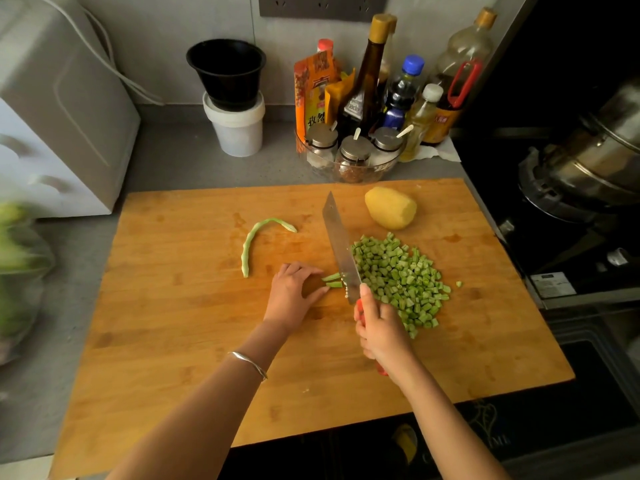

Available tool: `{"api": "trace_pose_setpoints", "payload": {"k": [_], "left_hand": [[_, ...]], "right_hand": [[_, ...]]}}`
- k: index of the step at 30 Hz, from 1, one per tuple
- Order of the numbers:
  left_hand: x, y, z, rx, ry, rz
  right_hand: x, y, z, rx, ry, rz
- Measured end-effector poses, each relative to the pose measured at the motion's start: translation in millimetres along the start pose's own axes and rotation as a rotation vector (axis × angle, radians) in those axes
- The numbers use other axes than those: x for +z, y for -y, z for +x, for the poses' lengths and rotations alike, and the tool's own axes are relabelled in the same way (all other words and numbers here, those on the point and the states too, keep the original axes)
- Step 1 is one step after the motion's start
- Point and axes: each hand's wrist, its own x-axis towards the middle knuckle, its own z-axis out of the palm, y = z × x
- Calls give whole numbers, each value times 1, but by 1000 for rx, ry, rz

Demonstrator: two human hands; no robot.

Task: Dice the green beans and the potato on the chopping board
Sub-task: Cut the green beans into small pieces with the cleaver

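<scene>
Here, far left: a blurred plastic bag [17, 271] of greens on the counter. The chopping board [173, 341] fills the middle. One whole green bean [254, 237] lies curved on its left-centre, apart from the hands. Left hand [294, 292], fingers curled, pinches two short bean ends [332, 280] against the board; their cut tips touch the knife [341, 251]. Blade edge-down, tip pointing away. Right hand [381, 330] wrapped tight round its red handle. Just right of the blade, a heap of diced beans [398, 275], one piece strayed. Peeled potato [390, 207], whole, behind the heap. Steel pot [588, 168] far right.
</scene>
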Motion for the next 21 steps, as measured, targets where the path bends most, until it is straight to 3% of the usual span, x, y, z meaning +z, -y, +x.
{"api": "trace_pose_setpoints", "payload": {"k": [14, 21], "left_hand": [[1, 4, -5, 9, -72, -61], [2, 0, -3, -6, -55, -24]], "right_hand": [[18, 7, 13, 13, -25, -297], [21, 5, 23, 45, -8, -234]]}}
